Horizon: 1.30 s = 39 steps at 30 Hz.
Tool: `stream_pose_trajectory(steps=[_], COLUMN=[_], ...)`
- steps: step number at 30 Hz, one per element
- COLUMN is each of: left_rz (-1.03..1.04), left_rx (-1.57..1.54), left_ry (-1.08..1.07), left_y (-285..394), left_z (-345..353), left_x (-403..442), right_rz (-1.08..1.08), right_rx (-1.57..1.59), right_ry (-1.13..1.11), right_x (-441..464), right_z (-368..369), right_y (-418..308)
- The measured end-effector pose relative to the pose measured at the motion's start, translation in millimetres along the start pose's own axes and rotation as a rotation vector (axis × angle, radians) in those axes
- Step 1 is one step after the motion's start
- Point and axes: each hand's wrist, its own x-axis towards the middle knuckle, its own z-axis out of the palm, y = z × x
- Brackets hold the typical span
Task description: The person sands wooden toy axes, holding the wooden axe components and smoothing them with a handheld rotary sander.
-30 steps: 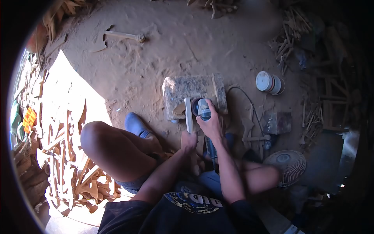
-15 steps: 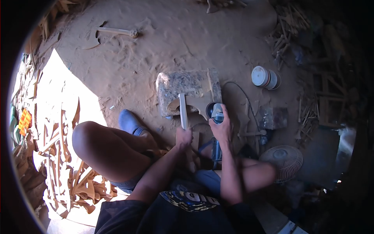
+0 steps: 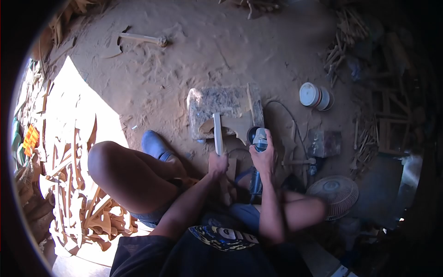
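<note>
My left hand (image 3: 218, 164) is closed round the lower end of a pale wooden piece (image 3: 218, 131), whose upper part lies over the near side of a worn block (image 3: 221, 100). A flat brown curved wooden part (image 3: 237, 125) shows on the block beside it. My right hand (image 3: 264, 159) grips the head of an angle grinder (image 3: 260, 137), and the grinder's body points down towards my lap. The grinder's dark disc (image 3: 253, 134) is at the block's near right corner, by the end of the curved part. Whether they touch I cannot tell.
A white bucket (image 3: 310, 95) lies at the right, above a box (image 3: 324, 142) and a fan (image 3: 333, 197). Cut wooden pieces (image 3: 87, 203) are heaped at the left. An axe-like tool (image 3: 143, 39) lies on the dirt floor. A cable (image 3: 291, 115) curves right of the block.
The grinder and my right hand have moved right and slightly down, away from the pale piece, uncovering more of the curved part. The view has shifted slightly.
</note>
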Motion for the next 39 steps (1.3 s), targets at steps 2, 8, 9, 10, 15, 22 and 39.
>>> stream_pose_trajectory(steps=[2,8,9,10,15,22,39], left_rz=[0.009,-0.026,-0.023,-0.021,-0.072,-0.073,-0.045], left_rx=[0.010,0.015,0.000,-0.016,0.005,0.012,0.019], left_ry=[0.012,-0.002,-0.007,-0.011,0.003,0.021,-0.006], left_y=[5.9,3.7,1.5,-1.5,-1.6,-6.8,-3.2], left_z=[-2.8,-2.0,-1.1,-1.2,-1.1,1.8,-0.5], left_x=[2.9,2.6,4.6,6.7,6.6,10.0,6.5], right_rz=[-0.048,-0.248,-0.255,-0.261,-0.313,-0.269,-0.114], right_rx=[0.057,0.258,0.217,0.176,0.100,0.015,0.023], right_ry=[-0.013,-0.085,-0.097,-0.111,-0.134,-0.160,-0.032], right_x=[3.5,20.5,27.0,32.6,47.4,40.4,58.2], right_z=[-1.9,30.4,34.3,39.5,55.2,52.8,21.2], right_y=[-2.6,-25.7,-29.7,-33.8,-44.5,-55.0,-28.6])
